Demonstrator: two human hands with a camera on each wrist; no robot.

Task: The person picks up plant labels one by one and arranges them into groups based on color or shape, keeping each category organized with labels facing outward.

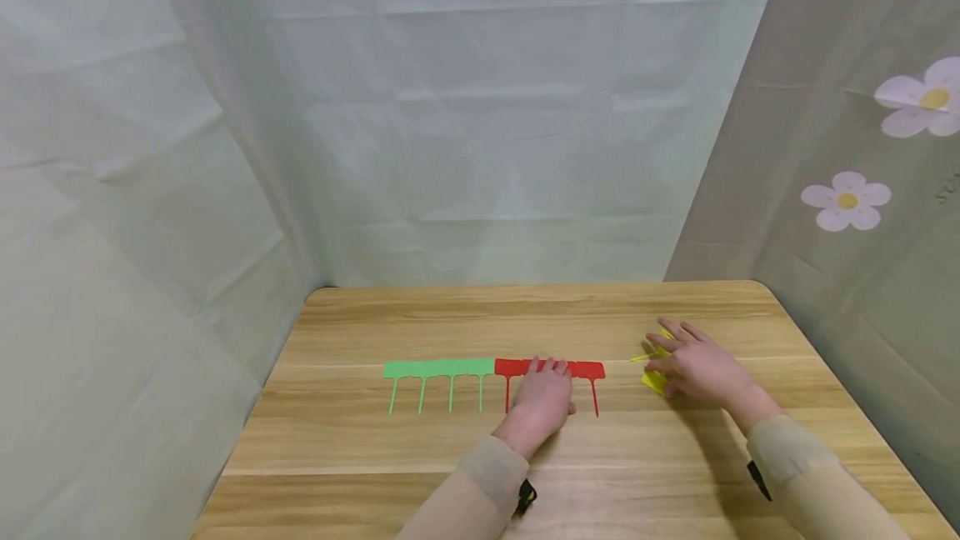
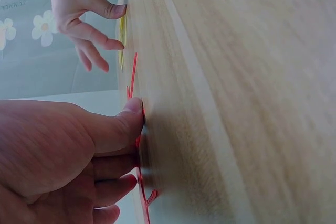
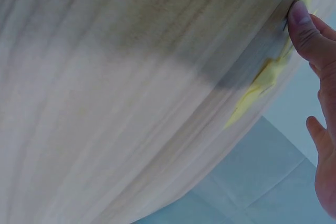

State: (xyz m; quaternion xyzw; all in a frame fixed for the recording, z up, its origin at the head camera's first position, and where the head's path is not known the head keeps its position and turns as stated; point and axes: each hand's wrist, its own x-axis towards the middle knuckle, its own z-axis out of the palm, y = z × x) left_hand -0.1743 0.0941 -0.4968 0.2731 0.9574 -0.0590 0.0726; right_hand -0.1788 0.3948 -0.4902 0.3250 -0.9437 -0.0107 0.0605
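Observation:
Several green T-shaped plant labels (image 1: 438, 368) lie side by side in a row, stems toward the person. Red labels of the same shape (image 1: 592, 370) continue that row to the right. My left hand (image 1: 542, 400) rests on the red labels, fingers laid across their heads and partly covering them. In the left wrist view its thumb (image 2: 134, 111) touches down at a red label's edge. Farther right, my right hand (image 1: 701, 367) is spread over yellow labels (image 1: 655, 380), its fingertips touching them. The right wrist view shows the thumb (image 3: 303, 22) on a yellow piece (image 3: 268, 77); the fingers partly hide the pile.
The labels lie on a wood-grain table (image 1: 337, 440). Pale cloth walls (image 1: 480, 148) rise behind it and at both sides. The right wall carries printed flowers (image 1: 847, 201). A black strap (image 1: 525, 497) shows at the left cuff.

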